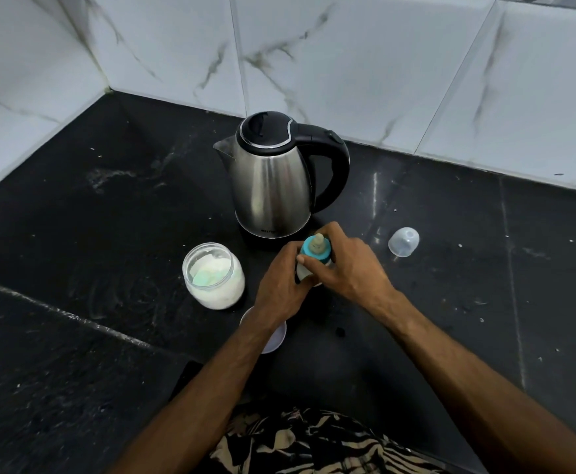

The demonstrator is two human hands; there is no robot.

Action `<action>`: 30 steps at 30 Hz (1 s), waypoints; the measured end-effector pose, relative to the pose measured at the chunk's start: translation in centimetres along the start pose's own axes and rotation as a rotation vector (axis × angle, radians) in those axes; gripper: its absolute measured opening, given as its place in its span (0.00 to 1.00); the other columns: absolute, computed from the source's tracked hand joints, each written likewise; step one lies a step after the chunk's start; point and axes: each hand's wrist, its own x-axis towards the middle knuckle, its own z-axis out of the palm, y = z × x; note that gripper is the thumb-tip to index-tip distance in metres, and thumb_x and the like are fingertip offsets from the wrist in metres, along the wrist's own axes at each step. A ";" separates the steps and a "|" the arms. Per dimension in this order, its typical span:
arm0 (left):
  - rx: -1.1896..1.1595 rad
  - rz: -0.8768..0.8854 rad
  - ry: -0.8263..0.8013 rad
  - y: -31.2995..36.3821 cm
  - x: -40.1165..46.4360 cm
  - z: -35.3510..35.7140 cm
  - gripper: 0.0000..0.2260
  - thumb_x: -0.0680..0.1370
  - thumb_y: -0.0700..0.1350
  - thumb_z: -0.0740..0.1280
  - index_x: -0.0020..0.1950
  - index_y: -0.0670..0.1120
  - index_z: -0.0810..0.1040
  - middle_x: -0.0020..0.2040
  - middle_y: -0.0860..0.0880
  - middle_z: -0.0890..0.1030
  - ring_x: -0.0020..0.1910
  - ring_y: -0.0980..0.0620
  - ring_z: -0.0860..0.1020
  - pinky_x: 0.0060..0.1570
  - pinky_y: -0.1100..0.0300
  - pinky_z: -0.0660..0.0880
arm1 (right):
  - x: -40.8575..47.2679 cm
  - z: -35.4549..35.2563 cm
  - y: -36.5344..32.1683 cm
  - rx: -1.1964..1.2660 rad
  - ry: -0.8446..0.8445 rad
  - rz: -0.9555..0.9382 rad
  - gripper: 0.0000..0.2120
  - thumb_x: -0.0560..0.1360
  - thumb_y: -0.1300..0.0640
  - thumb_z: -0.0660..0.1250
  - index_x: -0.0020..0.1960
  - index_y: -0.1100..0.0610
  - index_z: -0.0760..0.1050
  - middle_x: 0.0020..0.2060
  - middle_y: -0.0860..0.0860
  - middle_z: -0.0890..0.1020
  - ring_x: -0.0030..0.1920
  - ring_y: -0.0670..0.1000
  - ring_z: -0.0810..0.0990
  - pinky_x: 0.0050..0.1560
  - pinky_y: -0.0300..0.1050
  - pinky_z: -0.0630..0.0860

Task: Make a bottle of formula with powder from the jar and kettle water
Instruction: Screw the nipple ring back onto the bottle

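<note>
both hands grip the bottle [305, 272], left hand [281, 289] round its light, slippery body, right hand [348, 265] pinching the teal collar [319, 256].

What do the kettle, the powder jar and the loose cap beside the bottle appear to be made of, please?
Kettle: brushed metal body, likely stainless steel, with soft streaky reflections; handle and lid look like glossy black plastic.
Powder jar: clear glass or plastic, I cannot tell which; the white powder shows through.
Loose cap: translucent, slightly frosted plastic, it seems.
</note>
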 end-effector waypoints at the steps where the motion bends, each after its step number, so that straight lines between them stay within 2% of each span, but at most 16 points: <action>1: -0.007 -0.002 -0.003 0.0 0.0 0.0 0.22 0.74 0.47 0.73 0.66 0.48 0.70 0.62 0.51 0.77 0.61 0.54 0.76 0.61 0.55 0.75 | 0.1 -0.2 0.1 0.010 -0.030 -0.026 0.26 0.73 0.39 0.69 0.63 0.52 0.68 0.52 0.50 0.83 0.49 0.50 0.83 0.48 0.50 0.82; 3: -0.015 -0.014 -0.012 0.2 0.0 -0.2 0.23 0.75 0.47 0.73 0.66 0.48 0.69 0.63 0.50 0.77 0.61 0.54 0.76 0.61 0.57 0.75 | 0.3 -0.8 0.5 0.002 -0.097 -0.084 0.28 0.74 0.40 0.69 0.68 0.51 0.67 0.56 0.51 0.83 0.52 0.50 0.82 0.51 0.50 0.82; 5: -0.021 -0.012 -0.016 0.3 0.0 -0.2 0.22 0.75 0.46 0.72 0.67 0.48 0.69 0.63 0.50 0.77 0.61 0.55 0.76 0.61 0.56 0.75 | 0.4 -1.0 0.7 -0.008 -0.106 -0.115 0.27 0.74 0.41 0.68 0.68 0.52 0.68 0.55 0.51 0.83 0.51 0.50 0.83 0.50 0.50 0.82; 9: -0.004 0.000 -0.008 0.4 -0.3 -0.1 0.22 0.75 0.47 0.72 0.67 0.47 0.69 0.63 0.50 0.77 0.61 0.54 0.76 0.61 0.55 0.75 | -0.2 -0.1 0.0 0.021 -0.011 -0.039 0.24 0.74 0.41 0.69 0.64 0.53 0.69 0.53 0.50 0.83 0.49 0.50 0.83 0.48 0.48 0.82; 14: 0.026 0.017 0.003 0.6 -0.3 -0.2 0.20 0.76 0.47 0.70 0.66 0.45 0.69 0.62 0.49 0.77 0.60 0.53 0.76 0.60 0.56 0.75 | -0.8 1.1 -0.6 0.078 0.086 0.055 0.24 0.74 0.41 0.69 0.62 0.53 0.69 0.53 0.50 0.83 0.50 0.50 0.83 0.50 0.50 0.82; 21: 0.024 0.010 -0.023 0.5 -0.1 -0.3 0.21 0.75 0.48 0.71 0.65 0.47 0.69 0.62 0.51 0.77 0.61 0.54 0.76 0.60 0.57 0.75 | -0.9 1.0 -0.2 0.172 0.070 0.024 0.25 0.74 0.42 0.70 0.66 0.52 0.70 0.55 0.48 0.83 0.52 0.47 0.82 0.53 0.49 0.81; 23: 0.002 0.004 -0.015 0.6 -0.2 -0.3 0.21 0.75 0.48 0.72 0.65 0.49 0.69 0.61 0.53 0.77 0.60 0.56 0.76 0.59 0.55 0.76 | -1.0 0.5 -0.1 0.186 0.053 0.005 0.27 0.74 0.40 0.69 0.68 0.51 0.69 0.50 0.42 0.82 0.48 0.42 0.81 0.50 0.46 0.81; 25: -0.016 0.002 -0.004 0.6 -0.2 -0.3 0.21 0.74 0.50 0.72 0.64 0.51 0.70 0.60 0.54 0.78 0.58 0.57 0.77 0.57 0.52 0.77 | -1.2 -0.2 0.2 0.177 0.069 0.013 0.28 0.74 0.37 0.66 0.69 0.50 0.69 0.35 0.38 0.77 0.36 0.39 0.77 0.41 0.40 0.77; 26: -0.017 0.000 0.001 0.5 -0.2 -0.3 0.21 0.73 0.50 0.73 0.63 0.53 0.70 0.59 0.55 0.78 0.58 0.57 0.77 0.57 0.51 0.77 | -1.2 -0.6 0.5 0.175 0.106 0.023 0.28 0.74 0.35 0.63 0.68 0.50 0.70 0.30 0.40 0.74 0.32 0.40 0.75 0.37 0.40 0.74; 28: 0.000 -0.002 0.004 0.4 -0.1 -0.3 0.22 0.72 0.49 0.74 0.63 0.55 0.69 0.60 0.56 0.77 0.59 0.57 0.76 0.58 0.50 0.76 | -1.1 -1.3 1.5 0.183 0.224 0.055 0.25 0.76 0.35 0.60 0.64 0.52 0.73 0.28 0.43 0.72 0.30 0.43 0.73 0.35 0.45 0.74; 30: 0.012 -0.002 0.004 0.3 0.0 -0.2 0.23 0.71 0.49 0.75 0.62 0.56 0.69 0.61 0.56 0.77 0.60 0.58 0.76 0.60 0.50 0.75 | -0.9 -1.9 2.9 0.172 0.361 0.100 0.20 0.78 0.39 0.63 0.60 0.53 0.76 0.32 0.45 0.74 0.35 0.46 0.74 0.39 0.49 0.77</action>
